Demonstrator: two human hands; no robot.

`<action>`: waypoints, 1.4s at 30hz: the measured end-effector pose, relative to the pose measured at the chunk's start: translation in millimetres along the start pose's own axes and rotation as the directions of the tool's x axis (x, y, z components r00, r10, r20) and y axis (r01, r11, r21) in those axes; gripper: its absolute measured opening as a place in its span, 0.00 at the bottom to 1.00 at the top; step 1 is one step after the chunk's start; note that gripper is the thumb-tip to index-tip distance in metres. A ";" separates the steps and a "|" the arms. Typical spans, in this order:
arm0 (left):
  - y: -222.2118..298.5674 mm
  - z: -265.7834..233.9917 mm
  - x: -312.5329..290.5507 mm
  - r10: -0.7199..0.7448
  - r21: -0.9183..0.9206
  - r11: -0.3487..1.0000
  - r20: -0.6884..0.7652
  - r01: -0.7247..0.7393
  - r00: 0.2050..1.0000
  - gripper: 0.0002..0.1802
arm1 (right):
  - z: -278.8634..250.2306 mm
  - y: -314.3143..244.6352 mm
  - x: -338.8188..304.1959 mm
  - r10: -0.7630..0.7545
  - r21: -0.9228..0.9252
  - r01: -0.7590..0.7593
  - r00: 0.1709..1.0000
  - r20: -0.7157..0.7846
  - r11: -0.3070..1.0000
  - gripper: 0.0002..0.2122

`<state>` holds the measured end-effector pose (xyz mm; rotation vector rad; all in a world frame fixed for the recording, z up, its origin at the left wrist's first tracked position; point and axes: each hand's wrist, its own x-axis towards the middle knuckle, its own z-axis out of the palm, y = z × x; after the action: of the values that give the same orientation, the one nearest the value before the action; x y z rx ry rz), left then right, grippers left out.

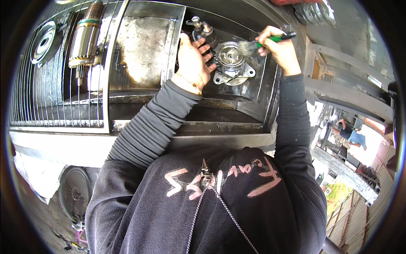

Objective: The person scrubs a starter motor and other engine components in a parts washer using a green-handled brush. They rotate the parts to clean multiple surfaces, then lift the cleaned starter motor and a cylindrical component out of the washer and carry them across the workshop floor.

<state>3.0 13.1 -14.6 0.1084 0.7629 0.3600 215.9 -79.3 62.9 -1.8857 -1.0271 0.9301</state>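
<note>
Right hand: closed around the green handle of a paintbrush-style brush [250,48], thumb and fingers pinching it near the bristles.
Left hand [192,59]: open, fingers loosely spread beside the flanged metal housing [231,63]; from where I stand, I cannot tell whether the fingertips press on it.
Housing: in the right-hand part of the dark metal basin [264,95], round face up, two holed mounting ears toward the person.
Bristles: over the housing's right rim, apparently touching it.
Terminal cylinder [208,30]: dark, with metal studs, just beyond the left fingers.
Wire rack [31,99]: at the left, with a motor armature [84,42] and a round metal end cap [44,42] well apart from the brushing.
Good brushing: I'd steady the housing by its edge with the left fingers, use short strokes, and work bristle tips into the recesses and around both ears.
Watch for: bristles splaying on the rim, or the housing sliding under pressure.
</note>
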 end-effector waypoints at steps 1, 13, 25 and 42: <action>0.1 0.4 0.0 0.006 0.007 1.000 -0.009 -0.006 1.000 0.49 | -9.5 3.7 -13.9 0.023 -0.061 -0.027 0.997 -0.075 0.998 0.03; 8.5 -0.9 -0.8 0.007 0.150 0.989 0.023 -0.010 1.000 0.48 | 75.2 126.6 -103.8 0.017 -0.433 -0.021 1.000 -0.014 0.901 0.06; 10.9 2.5 -0.7 -0.034 0.148 0.989 0.040 0.028 0.999 0.47 | 64.9 90.2 -109.9 0.269 -0.666 -0.281 0.955 -0.123 0.691 0.14; 10.2 6.0 -0.4 -0.030 0.204 0.979 -0.010 0.032 0.999 0.45 | 61.8 68.3 -109.0 0.221 -0.102 -0.349 0.767 -0.603 0.932 0.11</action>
<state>4.1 22.8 -7.8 0.2879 0.8064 0.2517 140.1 -183.6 1.5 -2.3448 -0.4739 0.3421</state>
